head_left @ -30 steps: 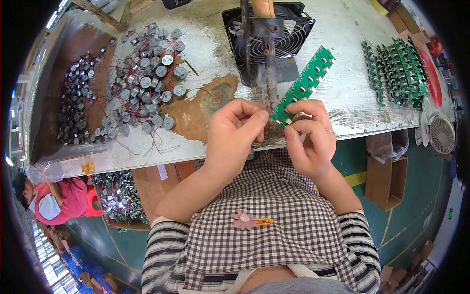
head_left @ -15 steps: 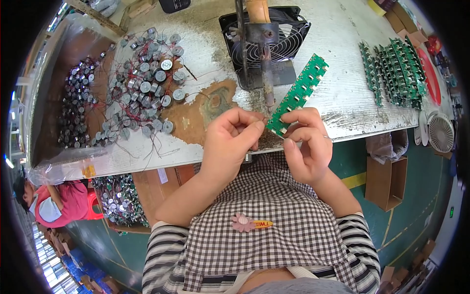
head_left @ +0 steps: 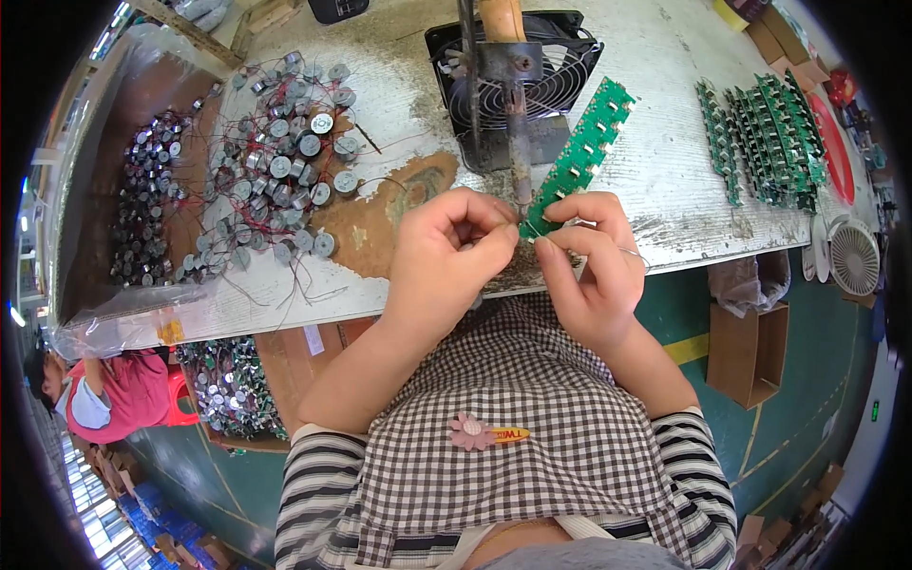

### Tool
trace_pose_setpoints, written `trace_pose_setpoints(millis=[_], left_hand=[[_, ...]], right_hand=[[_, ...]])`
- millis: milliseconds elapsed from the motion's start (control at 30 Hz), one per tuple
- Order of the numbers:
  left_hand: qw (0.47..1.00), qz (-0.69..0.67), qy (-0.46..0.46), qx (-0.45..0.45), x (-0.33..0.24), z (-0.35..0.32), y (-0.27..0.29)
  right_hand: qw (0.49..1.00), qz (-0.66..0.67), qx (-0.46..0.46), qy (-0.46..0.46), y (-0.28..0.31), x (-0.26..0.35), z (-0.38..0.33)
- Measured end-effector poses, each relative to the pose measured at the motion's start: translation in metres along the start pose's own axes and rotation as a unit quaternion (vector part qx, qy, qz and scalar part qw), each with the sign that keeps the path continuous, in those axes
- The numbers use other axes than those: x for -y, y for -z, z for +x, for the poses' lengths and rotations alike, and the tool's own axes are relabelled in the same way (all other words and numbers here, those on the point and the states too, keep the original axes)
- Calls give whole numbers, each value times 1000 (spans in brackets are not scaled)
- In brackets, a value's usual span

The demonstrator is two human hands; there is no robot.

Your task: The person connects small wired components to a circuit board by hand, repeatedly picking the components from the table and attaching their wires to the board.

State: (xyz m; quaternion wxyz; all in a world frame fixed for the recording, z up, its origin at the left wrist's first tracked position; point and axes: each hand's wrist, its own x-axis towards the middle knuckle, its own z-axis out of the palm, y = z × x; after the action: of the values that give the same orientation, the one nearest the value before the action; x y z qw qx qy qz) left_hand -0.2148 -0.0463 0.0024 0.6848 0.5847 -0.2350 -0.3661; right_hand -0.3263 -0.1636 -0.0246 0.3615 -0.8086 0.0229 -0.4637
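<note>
A long green circuit board strip (head_left: 587, 147) slants up and away from my right hand (head_left: 600, 271), whose thumb and fingers are closed on its near end. A thin wire loops out beside that hand. My left hand (head_left: 439, 256) is closed in a pinch at the same end of the board; what sits between its fingertips is hidden. Just above both sets of fingertips, the tip of a mounted soldering iron (head_left: 519, 142) points down at the board's near end. Left of my hands lies a heap of small round metal motors (head_left: 281, 167) with red wires.
A black fan (head_left: 560, 71) stands behind the iron. More motors fill a plastic-lined carton (head_left: 81, 204) at left. Stacked green boards (head_left: 774, 133) lie at the right, near a white fan (head_left: 855, 256). Another person in pink (head_left: 133, 394) sits at lower left.
The board's near end has shifted up under the iron's tip, and the strip stands a little steeper. Both hands have moved slightly up with it and closer together.
</note>
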Motion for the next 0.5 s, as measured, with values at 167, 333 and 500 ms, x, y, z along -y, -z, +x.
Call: trace_pose_setpoints(millis=[167,333,500], left_hand=[[1000,21,-3,-2,5,-3,3],[1000,25,7,-7,7,-3,2],[997,54,-1,58,5,-7,10]], right_hand=[[1000,4,8,-4,1,1,-6],[1000,16,9,-16,-1,-1,-12],[997,-4,-12,-82,7,4,-15]])
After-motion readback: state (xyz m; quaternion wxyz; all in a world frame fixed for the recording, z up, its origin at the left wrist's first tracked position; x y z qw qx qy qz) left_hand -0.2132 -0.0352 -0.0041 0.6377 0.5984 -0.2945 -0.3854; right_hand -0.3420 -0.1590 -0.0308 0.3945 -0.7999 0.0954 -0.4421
